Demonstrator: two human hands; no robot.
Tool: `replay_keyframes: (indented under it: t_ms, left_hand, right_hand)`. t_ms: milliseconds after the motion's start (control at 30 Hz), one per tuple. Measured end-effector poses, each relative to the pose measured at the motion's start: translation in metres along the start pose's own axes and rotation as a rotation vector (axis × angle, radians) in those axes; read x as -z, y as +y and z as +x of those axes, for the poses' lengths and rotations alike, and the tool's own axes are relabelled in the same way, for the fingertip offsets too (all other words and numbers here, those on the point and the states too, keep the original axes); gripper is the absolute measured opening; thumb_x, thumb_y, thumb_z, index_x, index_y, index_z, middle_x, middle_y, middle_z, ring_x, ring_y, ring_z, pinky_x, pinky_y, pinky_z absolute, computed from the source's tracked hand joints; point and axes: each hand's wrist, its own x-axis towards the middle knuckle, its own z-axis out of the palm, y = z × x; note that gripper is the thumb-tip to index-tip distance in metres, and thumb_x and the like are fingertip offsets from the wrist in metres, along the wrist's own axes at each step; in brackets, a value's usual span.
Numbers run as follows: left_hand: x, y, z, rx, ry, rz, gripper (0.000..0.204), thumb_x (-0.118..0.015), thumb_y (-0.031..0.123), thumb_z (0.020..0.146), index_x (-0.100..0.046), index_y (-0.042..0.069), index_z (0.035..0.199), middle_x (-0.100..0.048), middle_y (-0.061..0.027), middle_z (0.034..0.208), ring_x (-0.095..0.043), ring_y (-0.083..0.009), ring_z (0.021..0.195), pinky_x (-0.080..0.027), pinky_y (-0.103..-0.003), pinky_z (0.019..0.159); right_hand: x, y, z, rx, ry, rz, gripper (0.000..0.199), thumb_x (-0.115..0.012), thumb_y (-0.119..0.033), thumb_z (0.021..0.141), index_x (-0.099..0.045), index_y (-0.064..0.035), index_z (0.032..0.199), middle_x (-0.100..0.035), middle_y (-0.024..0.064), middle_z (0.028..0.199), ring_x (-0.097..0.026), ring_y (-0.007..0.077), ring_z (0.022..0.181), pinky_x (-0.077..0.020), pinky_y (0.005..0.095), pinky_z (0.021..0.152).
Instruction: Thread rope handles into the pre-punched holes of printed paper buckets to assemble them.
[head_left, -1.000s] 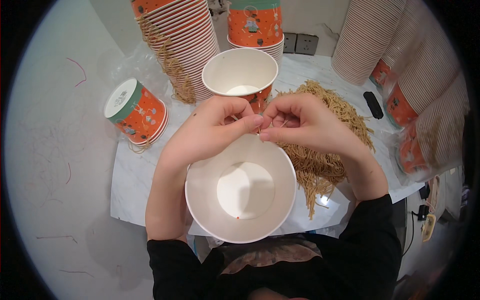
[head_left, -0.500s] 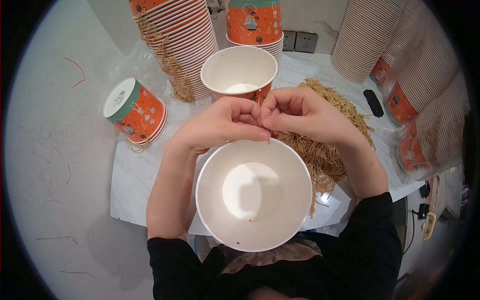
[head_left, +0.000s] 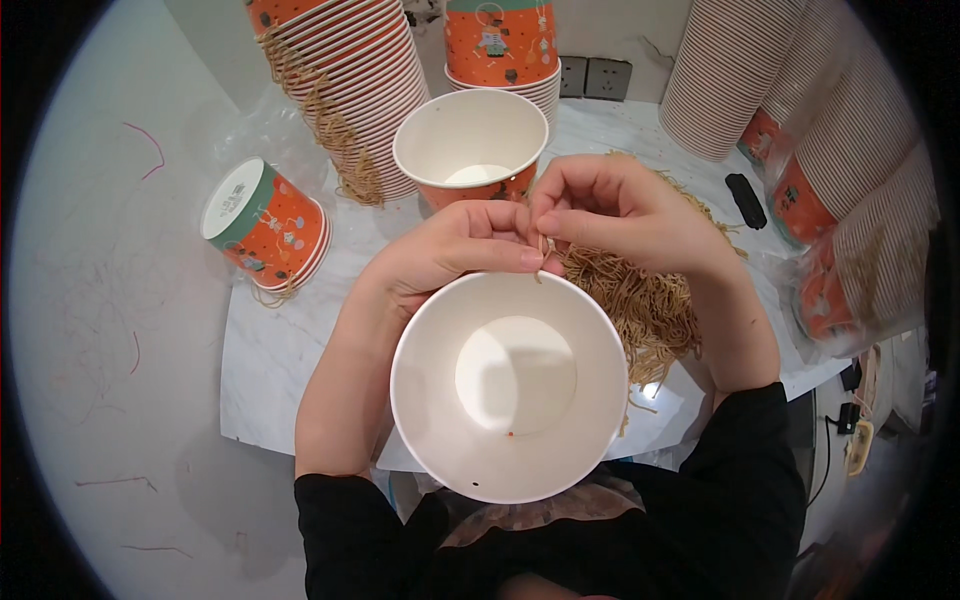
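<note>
A white-lined paper bucket [head_left: 500, 385] is tilted with its wide mouth toward me, close against my body. A small dark hole shows in its wall near the near rim. At its far rim my left hand [head_left: 480, 245] is closed, thumb and fingers pinched on a thin tan cord [head_left: 543, 247]. Just right of it and slightly higher, my right hand [head_left: 605, 215] pinches the same cord. Its short end hangs over the rim. Partly hidden under my right hand lies a heap of tan cords [head_left: 640, 305].
Another open paper bucket [head_left: 470, 140] stands behind my hands. To the left, upside-down orange buckets [head_left: 270, 225] rest near a tall stack [head_left: 370, 100] draped with cords. More bucket stacks [head_left: 730, 80] rise at the right, beside a black object [head_left: 745, 202]. Wall sockets [head_left: 595, 78] sit behind.
My right hand has lifted slightly and moved a little away from the left, showing the cord between them. The bucket has tipped slightly.
</note>
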Motion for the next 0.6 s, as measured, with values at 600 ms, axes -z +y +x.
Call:
replay_keyframes:
  t_ms: [600]
  left_hand:
    - [0.007,-0.002,0.001,-0.069,0.045,0.043,0.010,-0.073,0.006,0.091,-0.071,-0.002,0.096,-0.074,-0.0109,0.091,-0.071,-0.0150,0.081,-0.058,-0.027,0.073]
  right_hand:
    - [0.014,-0.025,-0.021,0.208,-0.003,-0.785,0.008,-0.071,-0.003,0.089,-0.066,-0.0026,0.094,-0.061,0.0036,0.085,-0.061,0.0142,0.078,-0.0469,0.0255,0.067]
